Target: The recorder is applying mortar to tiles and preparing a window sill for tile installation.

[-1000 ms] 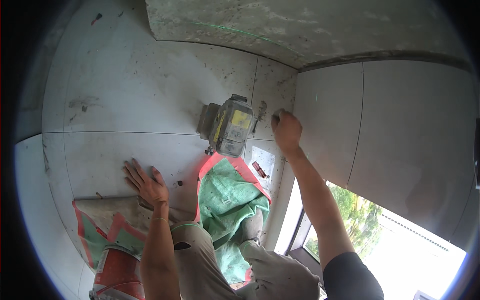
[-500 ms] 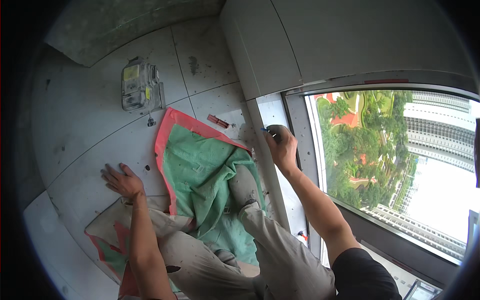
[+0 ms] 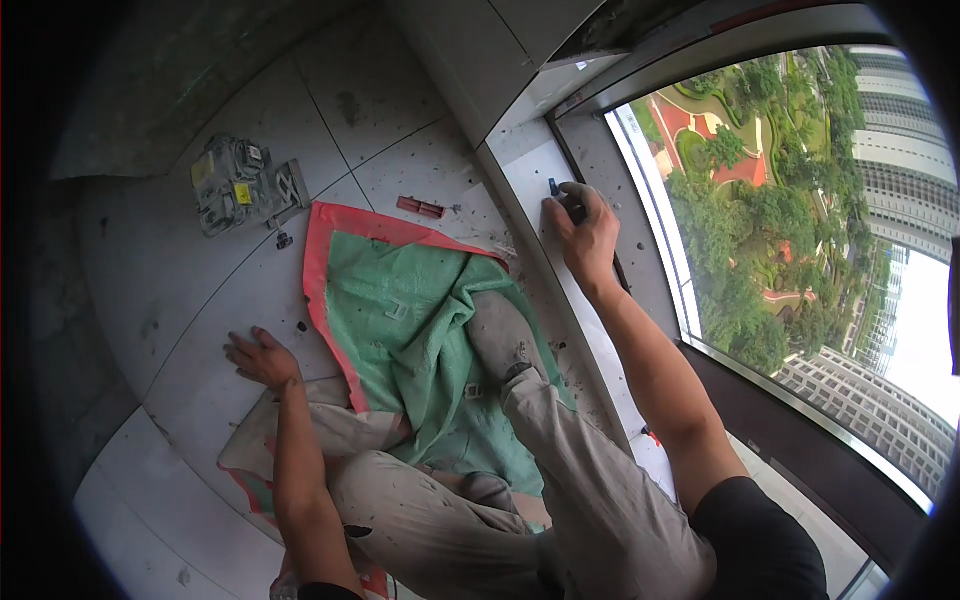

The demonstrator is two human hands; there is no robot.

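Note:
My left hand (image 3: 262, 360) lies on the grey floor tile (image 3: 215, 320), fingers spread, with nothing in it. Over the pale window ledge (image 3: 540, 165), my right hand (image 3: 586, 235) is closed in a pinch around a small blue piece (image 3: 553, 187). Only the tip of that piece sticks out past the fingers, so its kind does not show. Whether it touches the ledge I cannot tell. Between my arms a green cloth (image 3: 385, 300) with a red border is spread over the floor, with my shoe and bent legs on it.
A dusty boxy device (image 3: 235, 185) with a yellow label stands on the tiles at the far left. A reddish-brown plastic piece (image 3: 420, 207) lies beyond the cloth. Along the right runs a large window (image 3: 735, 230). Debris lies beside the ledge, and a small red piece (image 3: 652, 437) sits near my right arm.
The whole view has shifted and turned. My right hand still pinches the blue piece over the ledge; the piece's tip now points away instead of left. My left hand remains on the floor.

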